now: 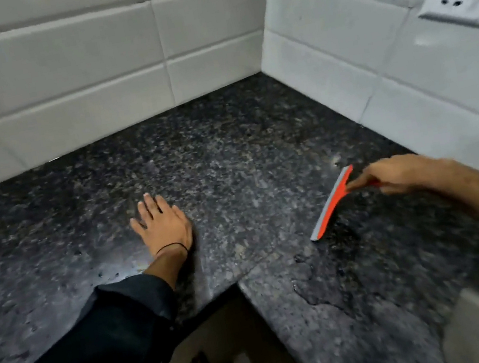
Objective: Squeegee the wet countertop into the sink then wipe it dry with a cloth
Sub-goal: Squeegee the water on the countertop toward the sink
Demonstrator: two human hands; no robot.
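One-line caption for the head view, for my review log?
Right hand holds an orange squeegee on the wet granite countertop; left hand rests flat.

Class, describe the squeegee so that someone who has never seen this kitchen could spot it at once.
Find the dark speckled countertop in the corner of white tiled walls. On its right stretch, the right hand holds the squeegee, blade down. It is the only bright orange thing there.

Head camera looks steeply down, close, into the countertop (227,157) corner.

Speckled dark granite countertop (227,157), wet patches, orange squeegee (331,203), flat left hand (162,223)
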